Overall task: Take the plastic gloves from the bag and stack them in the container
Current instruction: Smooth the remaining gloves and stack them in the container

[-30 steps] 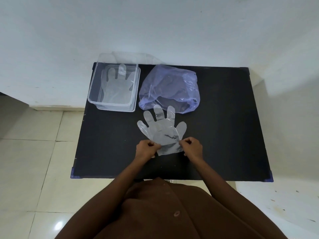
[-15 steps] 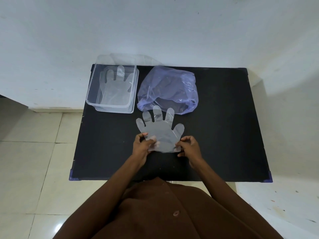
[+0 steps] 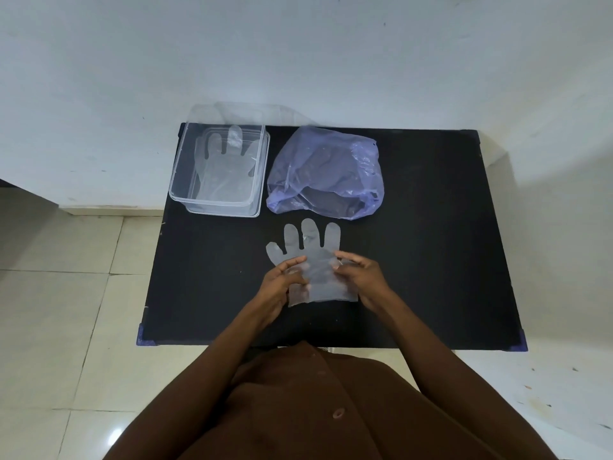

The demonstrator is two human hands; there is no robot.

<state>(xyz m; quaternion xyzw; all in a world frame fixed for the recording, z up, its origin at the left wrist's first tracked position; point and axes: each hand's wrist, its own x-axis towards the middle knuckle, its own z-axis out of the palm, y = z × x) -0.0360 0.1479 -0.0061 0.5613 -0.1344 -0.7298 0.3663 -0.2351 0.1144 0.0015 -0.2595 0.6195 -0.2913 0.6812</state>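
Observation:
A clear plastic glove (image 3: 311,257) lies flat on the black table (image 3: 431,247), fingers pointing away from me. My left hand (image 3: 282,282) pinches its left edge at the palm. On the opposite edge, my right hand (image 3: 363,277) pinches the glove at the same height. The cuff lies loose between my wrists. The clear container (image 3: 177,194) stands at the back left with a flat glove (image 3: 225,167) inside. The crumpled purple bag (image 3: 326,171) sits right of it, its opening towards me; its contents cannot be made out.
The table stands against a white wall, with blue corner caps at its near edge. Tiled floor lies to the left and right. Bare black tabletop stretches right of the bag and left of my hands.
Both hands have let go of the cuff corners and moved up to the sides of the glove's palm. The glove has stayed flat on the table at about the same spot.

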